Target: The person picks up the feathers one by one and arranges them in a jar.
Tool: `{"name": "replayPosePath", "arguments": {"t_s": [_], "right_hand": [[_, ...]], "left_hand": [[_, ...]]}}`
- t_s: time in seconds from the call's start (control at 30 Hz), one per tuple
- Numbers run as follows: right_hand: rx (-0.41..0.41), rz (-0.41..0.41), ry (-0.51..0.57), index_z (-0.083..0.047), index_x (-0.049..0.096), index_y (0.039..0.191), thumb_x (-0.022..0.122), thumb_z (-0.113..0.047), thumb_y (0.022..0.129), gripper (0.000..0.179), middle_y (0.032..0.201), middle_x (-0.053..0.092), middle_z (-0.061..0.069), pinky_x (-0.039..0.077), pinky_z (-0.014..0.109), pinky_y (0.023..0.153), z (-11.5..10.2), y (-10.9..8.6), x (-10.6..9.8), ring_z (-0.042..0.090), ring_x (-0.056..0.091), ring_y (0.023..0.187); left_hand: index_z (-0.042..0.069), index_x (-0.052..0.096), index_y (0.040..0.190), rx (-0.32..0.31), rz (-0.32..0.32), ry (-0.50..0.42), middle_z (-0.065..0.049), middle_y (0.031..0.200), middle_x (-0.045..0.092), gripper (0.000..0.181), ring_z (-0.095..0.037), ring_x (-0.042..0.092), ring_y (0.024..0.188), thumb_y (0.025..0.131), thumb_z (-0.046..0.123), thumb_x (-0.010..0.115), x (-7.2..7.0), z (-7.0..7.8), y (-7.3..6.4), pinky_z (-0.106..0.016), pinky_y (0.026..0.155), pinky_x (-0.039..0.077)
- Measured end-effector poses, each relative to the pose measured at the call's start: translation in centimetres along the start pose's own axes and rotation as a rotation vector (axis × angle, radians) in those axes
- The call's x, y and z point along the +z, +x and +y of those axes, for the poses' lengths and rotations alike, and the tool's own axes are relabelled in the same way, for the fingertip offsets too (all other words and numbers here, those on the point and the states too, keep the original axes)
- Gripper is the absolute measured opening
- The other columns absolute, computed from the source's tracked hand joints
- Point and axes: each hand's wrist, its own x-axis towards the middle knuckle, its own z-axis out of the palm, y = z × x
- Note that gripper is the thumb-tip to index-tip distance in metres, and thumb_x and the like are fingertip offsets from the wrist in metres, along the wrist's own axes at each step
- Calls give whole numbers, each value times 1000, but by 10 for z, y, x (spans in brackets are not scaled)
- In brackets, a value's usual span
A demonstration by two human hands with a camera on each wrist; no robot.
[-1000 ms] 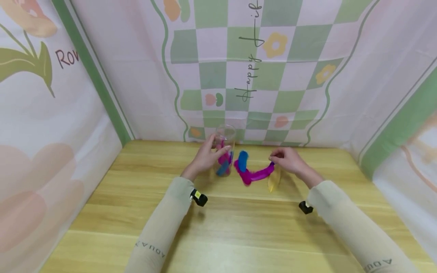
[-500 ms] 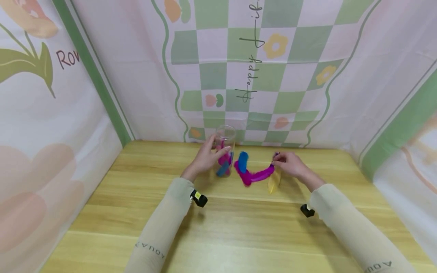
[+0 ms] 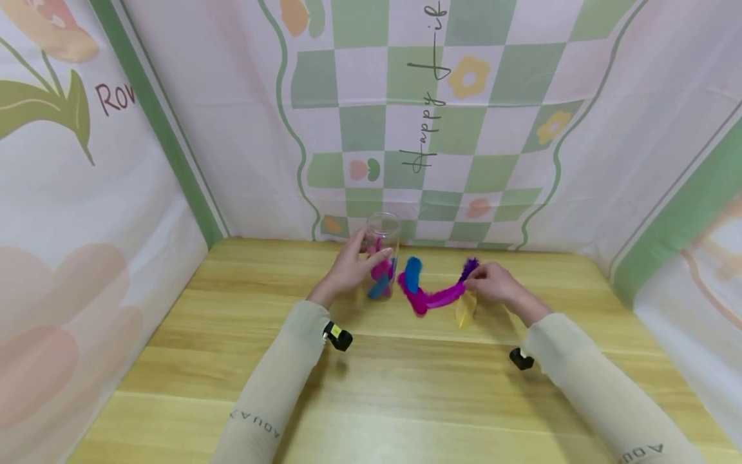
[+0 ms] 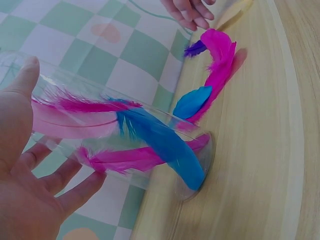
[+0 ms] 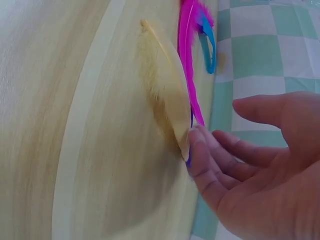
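My left hand (image 3: 351,263) holds a tall clear glass (image 3: 384,225) upright on the table, thumb on one side and fingers on the other. Pink, magenta and blue feathers show inside the glass; one is a blue feather (image 4: 175,150). My right hand (image 5: 265,160) has its thumb apart from its fingers, and its fingertips are at a yellow feather (image 5: 170,80). Just beyond these fingertips lies a dark purple feather (image 3: 469,268). A curved line of magenta feathers (image 3: 443,297) runs from there toward the glass, with another blue feather (image 3: 413,274) at its left end.
A wooden table (image 3: 406,386) reaches the curtain (image 3: 359,129) hung close behind the glass. More printed cloth (image 3: 87,258) hangs at the left, and also on the right. A small black camera (image 3: 338,337) sits at the left cuff, another at the right cuff.
My right hand has drawn slightly right and toward me, leaving the purple feather uncovered, pointing up. The left hand and glass stay put.
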Motion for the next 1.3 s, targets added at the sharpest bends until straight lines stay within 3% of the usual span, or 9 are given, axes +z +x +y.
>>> {"name": "replayPosePath", "arguments": {"t_s": [0.27, 0.5, 0.7, 0.8, 1.03, 1.3], "right_hand": [[100, -80, 174, 22, 59, 117, 59, -4, 98, 32, 89, 69, 16, 59, 27, 68, 1, 4, 6, 15, 64, 75], [129, -81, 290, 24, 54, 122, 58, -2, 100, 35, 88, 71, 14, 58, 26, 64, 1, 8, 11, 12, 67, 72], [91, -52, 356, 25, 51, 127, 58, 1, 99, 38, 109, 67, 34, 61, 33, 81, -3, 10, 14, 21, 73, 87], [77, -38, 388, 25, 50, 129, 59, 1, 100, 38, 113, 67, 36, 60, 35, 86, -6, 12, 16, 27, 74, 94], [35, -3, 398, 25, 49, 130, 62, 0, 99, 43, 102, 72, 30, 62, 36, 77, -10, 18, 24, 23, 75, 84], [23, 10, 449, 28, 46, 131, 62, 1, 98, 46, 105, 70, 34, 61, 30, 72, -14, 22, 36, 12, 71, 76]], "left_hand": [[22, 48, 141, 2, -1, -11, -2, 134, 56, 52, -26, 56, 125, 98, 48, 66, 0, -1, 1, -45, 95, 56], [22, 50, 138, 8, 2, -4, -1, 134, 56, 50, -28, 56, 125, 99, 47, 66, 0, -2, 2, -47, 96, 55], [21, 50, 137, 5, 3, -2, -2, 133, 56, 48, -28, 56, 125, 99, 47, 66, 0, -1, 1, -47, 95, 56], [21, 50, 138, 4, 3, 0, -2, 134, 56, 49, -29, 56, 126, 99, 47, 66, 0, -1, 1, -47, 96, 55], [21, 48, 141, 9, 2, 7, -3, 138, 55, 53, -31, 55, 127, 99, 49, 65, -1, 0, 1, -50, 98, 54], [21, 49, 141, 14, 2, 6, -3, 137, 55, 53, -30, 56, 126, 99, 49, 65, -1, -2, 2, -50, 98, 54]]}}
